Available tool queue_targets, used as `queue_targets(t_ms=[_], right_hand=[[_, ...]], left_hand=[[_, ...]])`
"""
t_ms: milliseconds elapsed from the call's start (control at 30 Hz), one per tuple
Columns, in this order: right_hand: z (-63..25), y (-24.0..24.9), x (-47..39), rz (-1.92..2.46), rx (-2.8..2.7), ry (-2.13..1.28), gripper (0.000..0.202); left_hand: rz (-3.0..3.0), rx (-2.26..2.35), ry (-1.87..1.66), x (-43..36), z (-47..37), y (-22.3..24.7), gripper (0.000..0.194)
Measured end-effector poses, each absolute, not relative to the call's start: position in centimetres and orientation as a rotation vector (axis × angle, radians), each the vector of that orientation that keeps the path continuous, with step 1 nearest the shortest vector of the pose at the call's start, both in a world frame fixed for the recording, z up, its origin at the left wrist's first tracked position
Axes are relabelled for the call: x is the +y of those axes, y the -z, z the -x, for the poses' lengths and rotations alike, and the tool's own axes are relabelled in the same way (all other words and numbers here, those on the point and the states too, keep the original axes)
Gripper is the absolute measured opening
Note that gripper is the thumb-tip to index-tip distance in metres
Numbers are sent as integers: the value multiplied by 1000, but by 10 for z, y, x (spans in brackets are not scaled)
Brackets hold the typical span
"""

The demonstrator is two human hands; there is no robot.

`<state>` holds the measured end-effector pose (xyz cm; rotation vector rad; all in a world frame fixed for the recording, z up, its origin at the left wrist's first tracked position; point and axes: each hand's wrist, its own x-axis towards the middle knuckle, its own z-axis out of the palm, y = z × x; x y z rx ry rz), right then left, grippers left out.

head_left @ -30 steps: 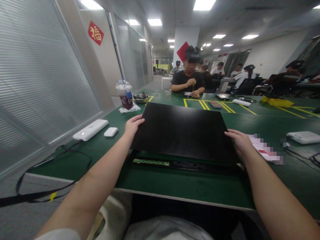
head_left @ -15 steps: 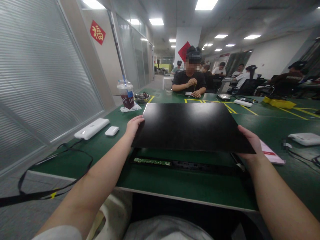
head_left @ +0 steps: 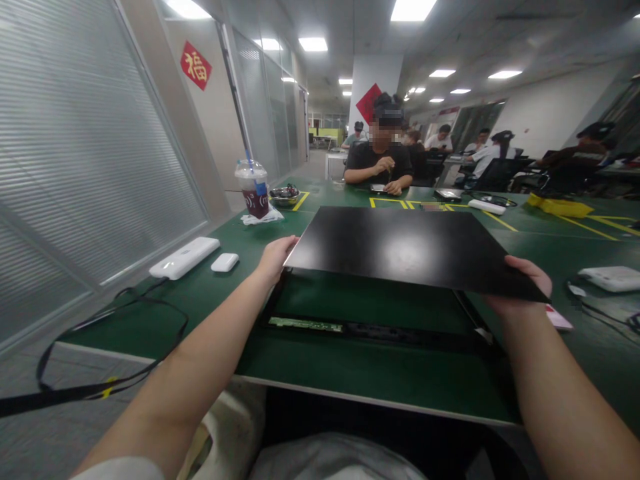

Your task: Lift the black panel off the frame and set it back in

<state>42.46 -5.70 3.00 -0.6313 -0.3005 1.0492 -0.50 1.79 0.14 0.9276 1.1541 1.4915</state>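
Note:
Between my two hands I hold a thin, glossy black panel (head_left: 405, 243), which looks like a screen panel, tilted above the table. My left hand (head_left: 280, 259) grips its left edge, fingers partly hidden beneath. At the right edge my right hand (head_left: 527, 287) has the thumb on top and the other fingers underneath. Below the panel, a black frame (head_left: 390, 332) lies on the green table (head_left: 350, 365). A green circuit board strip (head_left: 305, 325) runs along the near side of that frame. Its far side is hidden by the panel.
At left are a white power bank (head_left: 185, 258), a small white case (head_left: 225, 262) and a black strap (head_left: 45, 360). A drink cup (head_left: 256, 193) stands beside a metal bowl (head_left: 285, 195). Across the table sits a person (head_left: 380, 157). A white device (head_left: 610, 278) with cables lies right.
Both hands have carried the panel to the right and tilted it, its right end now lower. More of the frame beneath shows. The pink-edged sheet at right is more covered.

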Motion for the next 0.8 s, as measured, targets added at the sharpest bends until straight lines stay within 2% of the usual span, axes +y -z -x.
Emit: queue_targets(t_ms=[433, 800], right_hand=[[-422, -29, -49, 515, -313, -763, 24], [-435, -24, -40, 696, -32, -636, 22]], left_hand=[[-1387, 1432, -1303, 17, 5, 14, 19], [-1873, 1626, -1014, 10, 1, 14, 18]])
